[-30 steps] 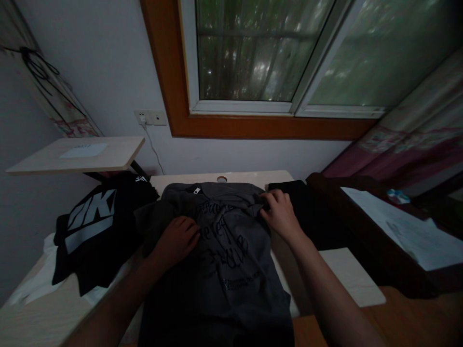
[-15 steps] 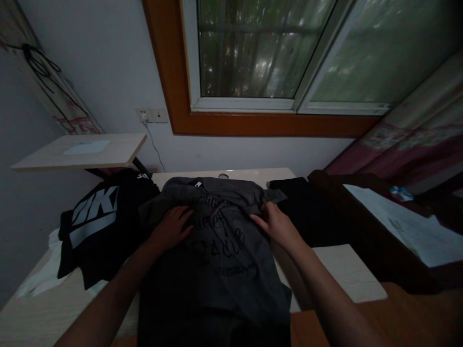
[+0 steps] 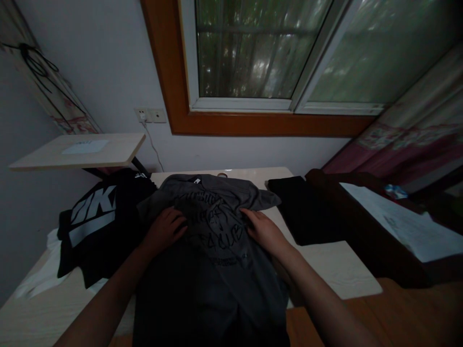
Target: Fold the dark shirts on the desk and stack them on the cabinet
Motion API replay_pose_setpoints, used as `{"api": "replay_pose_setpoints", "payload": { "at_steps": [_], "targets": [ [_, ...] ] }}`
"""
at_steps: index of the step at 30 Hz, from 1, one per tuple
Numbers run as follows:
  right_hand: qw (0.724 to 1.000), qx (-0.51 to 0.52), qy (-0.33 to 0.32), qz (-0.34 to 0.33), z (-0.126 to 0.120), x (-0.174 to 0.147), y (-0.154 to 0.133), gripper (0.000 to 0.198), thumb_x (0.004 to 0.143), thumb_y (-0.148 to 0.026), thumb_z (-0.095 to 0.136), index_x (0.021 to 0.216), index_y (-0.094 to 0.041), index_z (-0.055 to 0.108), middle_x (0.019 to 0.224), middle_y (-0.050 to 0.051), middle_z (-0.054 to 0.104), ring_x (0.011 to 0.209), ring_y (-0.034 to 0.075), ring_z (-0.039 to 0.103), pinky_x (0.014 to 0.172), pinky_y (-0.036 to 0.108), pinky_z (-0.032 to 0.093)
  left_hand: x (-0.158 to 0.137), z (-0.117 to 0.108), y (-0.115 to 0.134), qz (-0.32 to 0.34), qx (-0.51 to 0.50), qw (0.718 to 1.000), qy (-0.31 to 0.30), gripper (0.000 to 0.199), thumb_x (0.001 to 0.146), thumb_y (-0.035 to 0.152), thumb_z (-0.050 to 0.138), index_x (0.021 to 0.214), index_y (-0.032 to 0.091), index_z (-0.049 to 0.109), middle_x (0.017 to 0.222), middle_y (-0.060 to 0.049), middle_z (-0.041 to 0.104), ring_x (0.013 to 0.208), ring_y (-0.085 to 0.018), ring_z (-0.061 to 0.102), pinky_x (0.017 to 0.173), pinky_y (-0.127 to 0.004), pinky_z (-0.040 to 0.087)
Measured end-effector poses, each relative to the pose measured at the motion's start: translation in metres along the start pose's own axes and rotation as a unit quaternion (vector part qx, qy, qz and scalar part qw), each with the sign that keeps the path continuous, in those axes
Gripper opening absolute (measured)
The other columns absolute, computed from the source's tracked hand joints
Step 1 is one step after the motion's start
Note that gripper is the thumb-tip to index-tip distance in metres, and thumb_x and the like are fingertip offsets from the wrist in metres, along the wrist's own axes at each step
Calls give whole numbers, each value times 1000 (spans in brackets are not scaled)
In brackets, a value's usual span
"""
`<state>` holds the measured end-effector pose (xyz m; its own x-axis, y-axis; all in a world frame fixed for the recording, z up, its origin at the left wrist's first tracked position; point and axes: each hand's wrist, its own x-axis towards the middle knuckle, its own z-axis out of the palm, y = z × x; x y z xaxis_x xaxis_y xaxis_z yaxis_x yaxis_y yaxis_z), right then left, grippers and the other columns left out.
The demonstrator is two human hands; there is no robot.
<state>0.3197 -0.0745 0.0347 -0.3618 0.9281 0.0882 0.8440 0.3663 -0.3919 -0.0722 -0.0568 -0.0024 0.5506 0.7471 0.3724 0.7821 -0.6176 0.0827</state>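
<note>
A dark grey T-shirt (image 3: 217,270) with black lettering is spread over the table, its collar toward the wall and its lower part hanging toward me. My left hand (image 3: 167,229) lies on the shirt's left side below the sleeve, fingers apart. On the right side, near the other sleeve, my right hand (image 3: 262,229) rests on the cloth with its fingers stretched out and spread. Wrinkles run across the chest between my hands.
At left lies a black printed garment (image 3: 97,226) over white cloth (image 3: 39,272), beneath a raised shelf (image 3: 123,149). A folded black garment (image 3: 302,207) lies on the table (image 3: 340,270) at right. Farther right, a white sheet (image 3: 398,221) covers part of a dark brown piece of furniture.
My right hand has moved left and slightly down across the shirt. The right sleeve now lies flatter, and the chest cloth has shifted left. My left hand has moved slightly left.
</note>
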Motion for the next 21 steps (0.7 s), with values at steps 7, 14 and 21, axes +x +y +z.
{"api": "replay_pose_setpoints", "payload": {
  "at_steps": [7, 14, 21],
  "targets": [
    [993, 68, -100, -16, -20, -4, 0, 53, 73, -6, 57, 123, -20, 63, 115, 8, 72, 101, 21, 68, 90, 30, 50, -35, -20, 20, -8, -46, 996, -76, 24, 99, 41, 55, 102, 20, 67, 107, -8, 68, 101, -23, 61, 94, -42, 51],
    [897, 199, -390, 59, -47, -27, 7, 30, 74, -20, 70, 104, -18, 72, 88, 1, 70, 69, 13, 63, 58, 21, 46, -38, -67, 70, 29, -105, 953, -281, 41, 103, 34, 41, 81, 21, 73, 78, -5, 71, 71, -18, 65, 71, -33, 48],
    [860, 297, -405, 94, -64, -35, 4, 35, 85, -44, 71, 107, -18, 70, 72, 0, 66, 60, 14, 63, 55, 24, 49, -32, -104, 102, -4, -206, 884, -421, 29, 96, 35, 53, 84, 23, 76, 79, -4, 75, 72, -19, 68, 67, -31, 48]
  ]
}}
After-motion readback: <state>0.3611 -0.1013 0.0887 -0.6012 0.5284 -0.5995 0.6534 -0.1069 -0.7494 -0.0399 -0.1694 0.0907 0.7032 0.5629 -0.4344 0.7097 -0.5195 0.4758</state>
